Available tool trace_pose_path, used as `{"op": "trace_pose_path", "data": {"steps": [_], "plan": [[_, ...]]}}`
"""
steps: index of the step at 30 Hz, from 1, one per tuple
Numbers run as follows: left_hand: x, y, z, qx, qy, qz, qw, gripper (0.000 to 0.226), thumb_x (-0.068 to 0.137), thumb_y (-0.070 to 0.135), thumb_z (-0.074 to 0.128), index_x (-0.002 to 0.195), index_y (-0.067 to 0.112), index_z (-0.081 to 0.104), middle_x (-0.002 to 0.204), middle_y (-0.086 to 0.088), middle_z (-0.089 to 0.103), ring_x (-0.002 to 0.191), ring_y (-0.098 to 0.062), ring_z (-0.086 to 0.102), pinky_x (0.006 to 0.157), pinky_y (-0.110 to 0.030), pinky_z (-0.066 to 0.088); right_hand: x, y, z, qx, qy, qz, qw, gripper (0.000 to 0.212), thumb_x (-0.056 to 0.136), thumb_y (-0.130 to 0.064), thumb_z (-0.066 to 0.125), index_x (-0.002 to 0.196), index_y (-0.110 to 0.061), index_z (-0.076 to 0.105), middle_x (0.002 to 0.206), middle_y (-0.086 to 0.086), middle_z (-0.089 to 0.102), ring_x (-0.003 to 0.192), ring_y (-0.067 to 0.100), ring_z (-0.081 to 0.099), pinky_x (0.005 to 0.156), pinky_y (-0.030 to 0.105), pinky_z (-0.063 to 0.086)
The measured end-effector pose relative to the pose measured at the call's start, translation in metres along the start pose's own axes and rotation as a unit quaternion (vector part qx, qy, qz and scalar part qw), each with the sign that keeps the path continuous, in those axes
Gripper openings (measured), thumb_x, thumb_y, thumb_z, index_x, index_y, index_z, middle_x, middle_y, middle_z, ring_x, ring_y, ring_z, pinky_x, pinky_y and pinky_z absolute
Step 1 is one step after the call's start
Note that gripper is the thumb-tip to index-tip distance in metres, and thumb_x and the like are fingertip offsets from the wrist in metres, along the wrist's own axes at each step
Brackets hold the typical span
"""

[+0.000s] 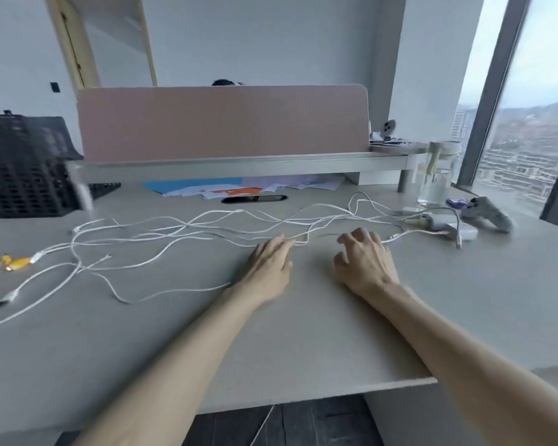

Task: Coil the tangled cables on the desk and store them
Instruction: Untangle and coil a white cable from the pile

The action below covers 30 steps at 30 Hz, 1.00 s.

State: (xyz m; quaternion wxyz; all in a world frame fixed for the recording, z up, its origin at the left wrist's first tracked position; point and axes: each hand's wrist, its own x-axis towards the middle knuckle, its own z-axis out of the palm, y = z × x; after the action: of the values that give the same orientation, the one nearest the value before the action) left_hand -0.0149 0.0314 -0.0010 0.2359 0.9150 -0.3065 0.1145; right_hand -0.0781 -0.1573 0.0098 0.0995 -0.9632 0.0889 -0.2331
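Reaching for tangled white cables point(187, 226) on the surface point(303, 333).
Left hand point(269, 268): straight fingers touch a strand; right hand point(364, 262): fingers loosely curled, empty.

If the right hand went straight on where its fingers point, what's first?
Probably the thin tangled white cables on the pale grey desk, just beyond the fingertips of the right hand. Height is unclear, so it could pass over them.

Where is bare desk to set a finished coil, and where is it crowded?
Bare: the desk between the two forearms down to its front edge, and the patch right of the right hand, short of the chargers. Crowded: white cables spread from the left edge to the left hand; chargers and a grey gadget at far right.
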Motion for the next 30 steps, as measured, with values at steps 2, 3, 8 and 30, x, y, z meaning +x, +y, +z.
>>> {"op": "trace_pose_path", "data": {"steps": [2, 3, 8, 30], "plan": [[0.009, -0.009, 0.0, -0.021, 0.017, -0.004, 1.0, 0.049, 0.098, 0.01, 0.045, 0.146, 0.013, 0.036, 0.151, -0.007, 0.037, 0.138, -0.023, 0.03, 0.111, -0.024, 0.016, 0.01, 0.0, 0.005, 0.022, 0.011, -0.003, 1.0, 0.032, 0.087, -0.019, 0.057, 0.118, -0.013, 0.061, 0.119, 0.012, 0.057, 0.115, 0.033, 0.05, 0.092, 0.039, 0.045], [0.013, -0.013, 0.0, -0.035, 0.03, -0.003, 0.999, 0.049, 0.096, 0.005, 0.046, 0.144, 0.011, 0.039, 0.146, -0.008, 0.042, 0.136, -0.024, 0.034, 0.11, -0.024, 0.019, 0.015, 0.0, 0.007, 0.033, 0.016, -0.008, 0.999, 0.03, 0.085, -0.015, 0.058, 0.115, -0.012, 0.06, 0.115, 0.012, 0.059, 0.113, 0.034, 0.052, 0.089, 0.039, 0.045], [0.032, -0.038, -0.004, -0.092, 0.086, -0.027, 0.992, 0.03, 0.093, 0.001, 0.05, 0.117, 0.01, 0.065, 0.11, -0.013, 0.059, 0.111, -0.026, 0.053, 0.092, -0.022, 0.033, 0.03, -0.002, 0.014, 0.069, -0.002, -0.04, 0.997, 0.032, 0.083, -0.01, 0.057, 0.114, -0.009, 0.057, 0.113, 0.012, 0.059, 0.1, 0.036, 0.059, 0.081, 0.038, 0.048], [0.019, -0.041, -0.051, -0.507, 0.216, -0.159, 0.819, 0.045, 0.081, 0.036, 0.07, 0.06, 0.023, 0.032, 0.059, 0.008, 0.028, 0.06, -0.012, 0.025, 0.061, -0.031, 0.023, 0.056, -0.036, 0.034, 0.031, -0.001, -0.052, 0.998, 0.031, 0.094, -0.038, 0.055, 0.121, -0.025, 0.064, 0.117, 0.002, 0.059, 0.103, 0.032, 0.063, 0.077, 0.036, 0.05]]}}
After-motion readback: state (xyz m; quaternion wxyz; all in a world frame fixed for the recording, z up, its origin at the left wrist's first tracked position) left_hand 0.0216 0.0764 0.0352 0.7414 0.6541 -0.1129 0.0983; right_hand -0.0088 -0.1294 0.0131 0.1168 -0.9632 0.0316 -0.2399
